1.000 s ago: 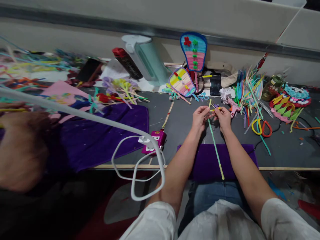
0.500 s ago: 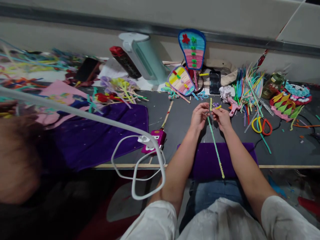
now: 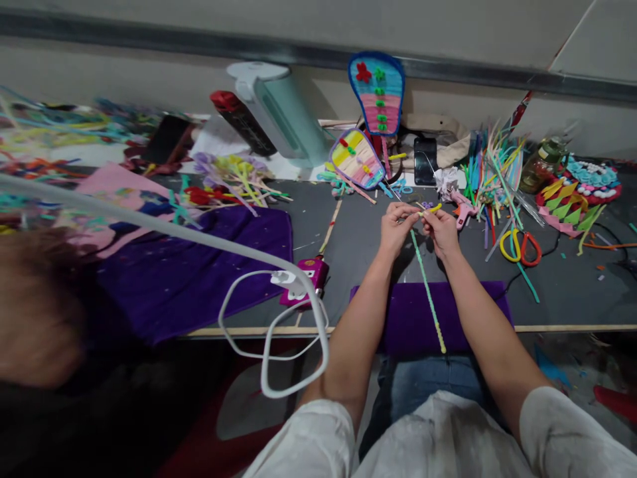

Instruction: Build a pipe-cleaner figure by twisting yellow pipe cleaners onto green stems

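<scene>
My left hand (image 3: 397, 227) is closed in a pinch on the upper end of a long, thin pipe cleaner (image 3: 424, 281), light green with a yellow tip at the bottom. Close beside it, my right hand (image 3: 442, 230) pinches the same upper end, where a short yellow piece (image 3: 432, 208) sticks out by the fingertips. The fingers partly hide how these pieces join. From the hands the pipe cleaner hangs down over a folded purple cloth (image 3: 413, 315) at the table's front edge.
Scissors (image 3: 520, 247), a pink glue gun (image 3: 464, 210) and a bundle of pipe cleaners (image 3: 492, 169) lie to the right. Two fan-shaped crafts (image 3: 377, 96) stand behind. At left are a purple power strip (image 3: 304, 282), a looping white cable (image 3: 266, 362) and another person's blurred arm (image 3: 37, 312).
The yellow end that stood upright between my fingertips has gone down. My hands have come slightly closer together. The view has shifted a little.
</scene>
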Demonstrator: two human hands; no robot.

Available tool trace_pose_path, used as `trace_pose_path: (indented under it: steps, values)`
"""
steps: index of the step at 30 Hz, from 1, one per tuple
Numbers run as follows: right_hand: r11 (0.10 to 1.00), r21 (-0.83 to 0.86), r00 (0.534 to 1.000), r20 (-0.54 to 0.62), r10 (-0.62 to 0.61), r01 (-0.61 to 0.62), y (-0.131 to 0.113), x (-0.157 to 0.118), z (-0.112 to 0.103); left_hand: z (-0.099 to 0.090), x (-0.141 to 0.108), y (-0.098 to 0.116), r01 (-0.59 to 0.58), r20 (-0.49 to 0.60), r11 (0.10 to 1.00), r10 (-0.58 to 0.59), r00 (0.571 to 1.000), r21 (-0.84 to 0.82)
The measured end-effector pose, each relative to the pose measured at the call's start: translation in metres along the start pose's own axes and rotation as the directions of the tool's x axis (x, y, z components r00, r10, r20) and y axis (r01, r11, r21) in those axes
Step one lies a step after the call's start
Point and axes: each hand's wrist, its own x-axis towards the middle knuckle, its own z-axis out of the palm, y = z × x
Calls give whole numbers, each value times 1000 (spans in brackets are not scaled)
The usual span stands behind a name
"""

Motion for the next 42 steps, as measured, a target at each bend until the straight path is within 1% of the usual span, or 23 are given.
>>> trace_pose_path:
  steps: [2, 3, 6, 10, 12, 15, 17, 19, 21, 24, 26, 28, 31, 33, 36, 38, 40, 42]
  values:
    - [999, -24, 999, -15, -34, 34, 1, 1, 0, 0, 0, 1, -29, 9, 999, 29, 1000, 34]
    - [998, -39, 998, -24, -55, 54, 1, 1, 0, 0, 0, 2, -23, 17, 999, 22, 1000, 43]
    - [991, -84, 992, -52, -113, 108, 2, 2, -1, 2, -3, 5, 69, 53, 997, -70, 996, 25]
    - [974, -159, 983, -69, -172, 160, 3, 3, -2, 2, -4, 12, 203, 108, 975, -193, 975, -91]
    - [958, -220, 977, -67, -202, 183, 3, 1, -2, 0, -4, 15, 271, 136, 950, -251, 958, -153]
    - [915, -340, 966, -64, -252, 216, 1, -1, -3, -3, -4, 19, 366, 186, 909, -332, 925, -200]
    - [877, -408, 953, -50, -299, 253, -1, -3, -4, -4, -3, 21, 412, 217, 885, -368, 904, -218]
    - [852, -437, 943, -26, -332, 288, -2, -3, -5, -4, -3, 23, 437, 233, 868, -386, 893, -235]
    - [863, -413, 947, -5, -322, 291, -3, -3, -6, -4, -3, 26, 452, 241, 853, -397, 886, -260]
    - [923, -310, 972, 12, -237, 229, -5, 0, -6, -5, -3, 30, 476, 262, 826, -408, 875, -301]
    - [955, -231, 982, 27, -187, 188, -7, 0, -4, -5, -4, 32, 462, 265, 829, -391, 881, -314]
    - [973, -163, 987, 36, -159, 163, -9, -1, -2, -6, -5, 33, 418, 257, 854, -348, 901, -310]
    - [987, -115, 993, 30, -112, 115, -11, -3, 2, -6, -5, 32, 322, 238, 904, -259, 936, -282]
    - [991, -103, 996, 23, -89, 91, -12, -5, 3, -4, -5, 30, 244, 191, 937, -200, 961, -249]
    - [991, -79, 994, 23, -106, 108, -11, -4, 3, -2, -4, 29, 100, 61, 984, -92, 994, -150]
    - [988, -85, 991, 22, -130, 132, -11, -3, 2, -1, -4, 30, 15, -4, 997, -16, 1000, -79]
    - [981, -121, 989, 19, -148, 150, -9, -2, 1, 0, -5, 33, -32, -35, 998, 31, 999, -45]
    - [972, -164, 986, 22, -164, 166, -8, -2, -1, 0, -5, 36, -50, -52, 998, 48, 997, -40]
